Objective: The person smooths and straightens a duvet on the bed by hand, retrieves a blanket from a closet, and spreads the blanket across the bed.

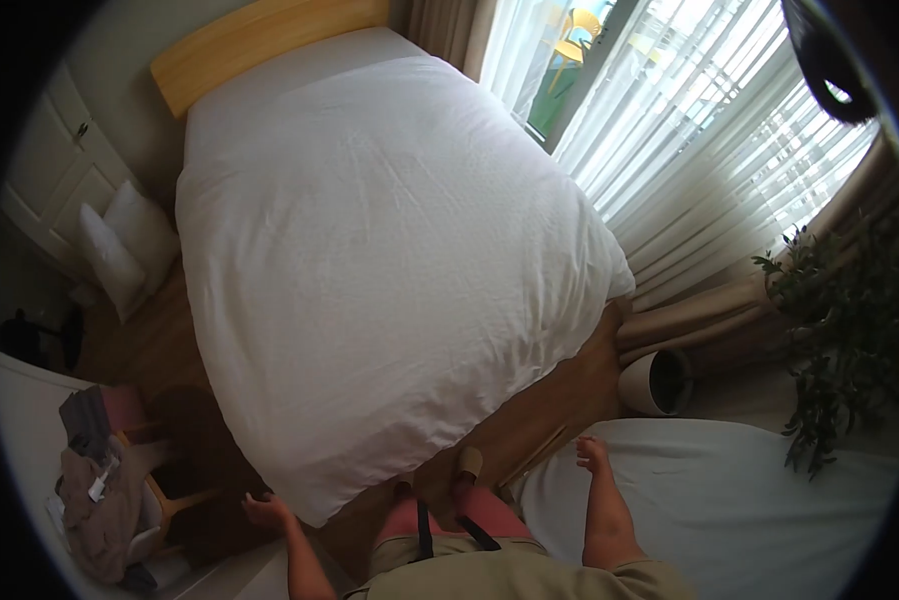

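A white duvet [369, 240] covers the bed in front of me, hanging over its sides and foot end, with soft wrinkles across it. My left hand [266, 510] hovers near the duvet's lower left corner, its fingers loosely apart and holding nothing. On the other side, my right hand [591, 453] is raised above a white sheet-like cover [669, 480], fingers slightly bent and nothing in them. Neither hand appears to touch the duvet.
Two white pillows [129, 245] lean near the door at left. Clothes [99, 500] lie heaped by a wooden chair [174, 500]. A white pot [654, 383], a leafy plant [839, 330] and curtains [709, 150] stand to the right. A wooden headboard [269, 45] is at the far end.
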`<state>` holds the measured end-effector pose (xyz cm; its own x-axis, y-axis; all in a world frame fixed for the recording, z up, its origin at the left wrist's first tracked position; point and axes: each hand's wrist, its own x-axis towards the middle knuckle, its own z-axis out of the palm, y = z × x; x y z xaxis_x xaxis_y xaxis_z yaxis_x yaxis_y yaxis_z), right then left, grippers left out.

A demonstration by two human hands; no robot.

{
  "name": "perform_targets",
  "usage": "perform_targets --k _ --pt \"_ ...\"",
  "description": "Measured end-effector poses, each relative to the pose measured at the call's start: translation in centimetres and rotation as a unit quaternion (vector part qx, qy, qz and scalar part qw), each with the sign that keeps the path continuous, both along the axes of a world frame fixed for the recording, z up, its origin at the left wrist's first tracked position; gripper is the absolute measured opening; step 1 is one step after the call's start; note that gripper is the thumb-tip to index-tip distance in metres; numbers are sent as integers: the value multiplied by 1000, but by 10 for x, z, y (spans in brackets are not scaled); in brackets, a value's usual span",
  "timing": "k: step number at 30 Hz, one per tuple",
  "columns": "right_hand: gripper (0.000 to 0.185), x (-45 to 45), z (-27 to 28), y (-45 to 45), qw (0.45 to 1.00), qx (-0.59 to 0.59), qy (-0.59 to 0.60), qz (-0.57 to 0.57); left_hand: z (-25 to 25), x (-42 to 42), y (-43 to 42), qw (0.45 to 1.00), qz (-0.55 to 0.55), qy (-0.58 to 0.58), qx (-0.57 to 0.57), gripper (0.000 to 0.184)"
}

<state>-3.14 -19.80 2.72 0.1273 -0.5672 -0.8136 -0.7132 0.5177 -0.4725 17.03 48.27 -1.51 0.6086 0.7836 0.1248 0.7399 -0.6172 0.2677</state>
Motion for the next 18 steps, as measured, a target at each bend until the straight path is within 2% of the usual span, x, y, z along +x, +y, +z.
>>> perform_targets --k 1,3,5,6,8,9,11,12,14,18 --pt "25 -18 -1 3 1000 -8 0 18 4 26 -39 988 -122 -32 87 47" --pt "25 -58 -14 1 999 3 22 41 32 76 -129 940 -321 -90 72 50" --pt "25 -85 -17 -8 996 55 45 48 51 116 -221 901 -425 -38 84 55" --pt "24 -95 -15 -16 994 87 46 50 52 134 -261 896 -435 -44 81 55" --pt "24 -112 -34 -40 994 100 30 17 49 161 -336 847 -522 -15 94 58" --pt "25 -114 -37 -56 993 116 19 -5 51 171 -374 842 -530 -17 93 58" --pt "24 -107 -39 -98 993 110 5 -43 53 181 -447 819 -548 156 71 60" --pt "24 -99 -40 -115 991 109 -10 -73 51 184 -479 813 -555 161 76 60" --pt "24 -71 -39 -164 990 91 -76 -78 44 189 -546 789 -565 241 -23 60" --pt "24 21 -34 -263 976 50 -193 -85 51 197 -661 762 -569 303 -68 71"
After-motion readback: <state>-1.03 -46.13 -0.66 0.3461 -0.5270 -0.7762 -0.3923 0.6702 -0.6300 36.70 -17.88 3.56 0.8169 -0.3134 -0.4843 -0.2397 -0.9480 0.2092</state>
